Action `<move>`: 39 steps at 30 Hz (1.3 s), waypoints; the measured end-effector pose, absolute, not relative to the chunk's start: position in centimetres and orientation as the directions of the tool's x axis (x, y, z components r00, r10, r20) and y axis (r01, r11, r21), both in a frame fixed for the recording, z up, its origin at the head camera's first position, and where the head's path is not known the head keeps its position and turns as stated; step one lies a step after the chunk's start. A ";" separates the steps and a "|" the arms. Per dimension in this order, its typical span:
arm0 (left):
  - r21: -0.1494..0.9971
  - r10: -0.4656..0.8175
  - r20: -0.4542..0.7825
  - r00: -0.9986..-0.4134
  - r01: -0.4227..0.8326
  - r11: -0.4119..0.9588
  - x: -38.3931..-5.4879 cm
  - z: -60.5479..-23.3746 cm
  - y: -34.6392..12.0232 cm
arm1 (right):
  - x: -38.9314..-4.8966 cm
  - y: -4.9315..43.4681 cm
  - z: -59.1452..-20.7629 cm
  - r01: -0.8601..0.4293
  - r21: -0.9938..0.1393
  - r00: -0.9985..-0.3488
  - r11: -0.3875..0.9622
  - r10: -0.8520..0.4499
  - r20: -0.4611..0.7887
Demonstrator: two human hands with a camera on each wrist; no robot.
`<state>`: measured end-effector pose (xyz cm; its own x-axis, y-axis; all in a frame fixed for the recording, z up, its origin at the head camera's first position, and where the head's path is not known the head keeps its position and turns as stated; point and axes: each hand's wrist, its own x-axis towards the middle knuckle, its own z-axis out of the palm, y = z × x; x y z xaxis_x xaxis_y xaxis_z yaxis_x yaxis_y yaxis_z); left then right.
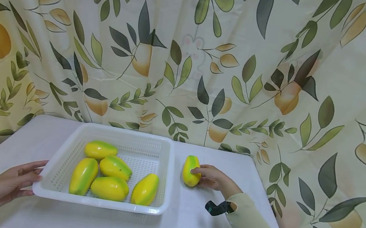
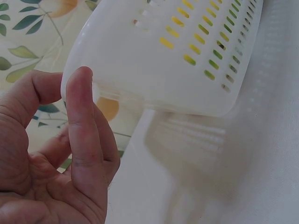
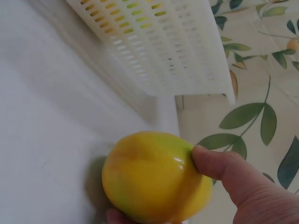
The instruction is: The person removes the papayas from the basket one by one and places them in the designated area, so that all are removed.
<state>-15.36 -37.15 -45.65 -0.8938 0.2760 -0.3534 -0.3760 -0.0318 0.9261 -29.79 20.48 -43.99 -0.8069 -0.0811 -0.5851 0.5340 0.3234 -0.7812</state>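
Observation:
A white plastic basket (image 1: 101, 203) with slotted walls holds several yellow-green mangoes (image 1: 110, 188). At its left end, my left hand (image 1: 9, 184) pinches the rim between thumb and fingers. In the left wrist view the left hand (image 2: 70, 140) has its fingertips on both sides of the basket's rim (image 2: 77, 60). Right of the basket, on the white cloth, is a single mango (image 1: 190, 171), gripped by my right hand (image 1: 211, 177). The right wrist view shows this mango (image 3: 149, 177) between the thumb and fingers of the right hand (image 3: 247, 182); most of those fingers are hidden.
The white-covered table (image 1: 198, 221) runs under the basket and the loose mango. Behind it hangs a curtain (image 1: 170, 108) printed with leaves and fruit. A black strap (image 1: 219, 208) is round my right wrist, beside a pale sleeve (image 1: 252, 223).

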 end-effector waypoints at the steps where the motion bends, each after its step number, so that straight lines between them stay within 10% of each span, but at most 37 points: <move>1: 0.926 0.274 -0.355 -0.894 -0.377 -0.030 -15.3 -45.7 -37.1 | -29.8 20.5 -44.0 0.533 -0.781 -0.808 0.324 -0.080 -0.584; 39: 0.942 0.302 -0.310 -0.902 -0.334 -0.031 -15.4 -45.8 -37.3 | -30.1 21.6 -42.9 0.517 -0.777 -0.816 0.358 -0.066 -0.574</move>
